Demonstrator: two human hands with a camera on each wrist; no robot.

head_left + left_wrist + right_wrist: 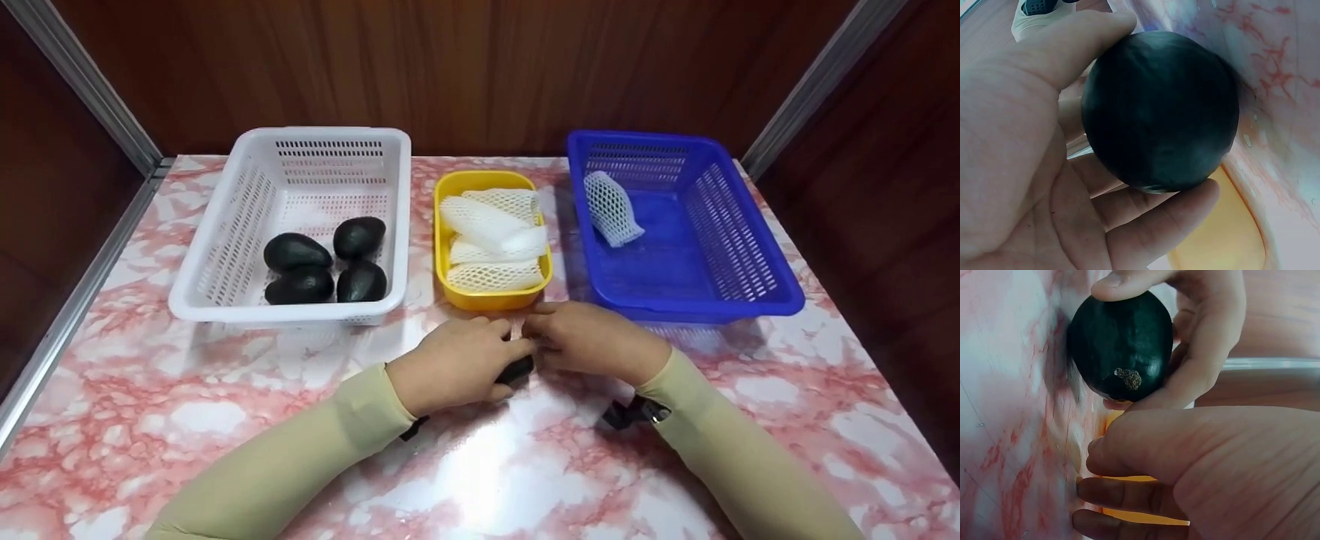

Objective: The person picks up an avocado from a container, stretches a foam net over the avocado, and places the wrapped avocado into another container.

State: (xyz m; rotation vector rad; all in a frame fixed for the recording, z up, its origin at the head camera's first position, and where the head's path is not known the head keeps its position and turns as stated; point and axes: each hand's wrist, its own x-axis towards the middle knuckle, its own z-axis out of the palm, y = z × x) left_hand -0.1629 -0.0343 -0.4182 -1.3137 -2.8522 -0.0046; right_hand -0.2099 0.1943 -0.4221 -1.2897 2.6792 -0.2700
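Evidently early on: the left hand (457, 364) has its grip closed round a bare avocado (1123, 343), low over the table (480, 480).
From where I stand, thumb and fingers hug the fruit from both sides, with no net on it; the right hand (596, 341) is just beside, its fingers loosely apart and nothing visible in them. Just beyond both hands stands a yellow box (491, 301), with several white foam nets (495, 277) lying in it, apparently unfilled. Farther out to the right, a blue basket (667, 270) carries a single net (613, 210), plumped as if filled, though I can't make out its contents; I'd count that as one finished. Over on the left, a white basket (292, 313) has four more bare avocados (298, 252), so most of the work looks undone, the held one included.
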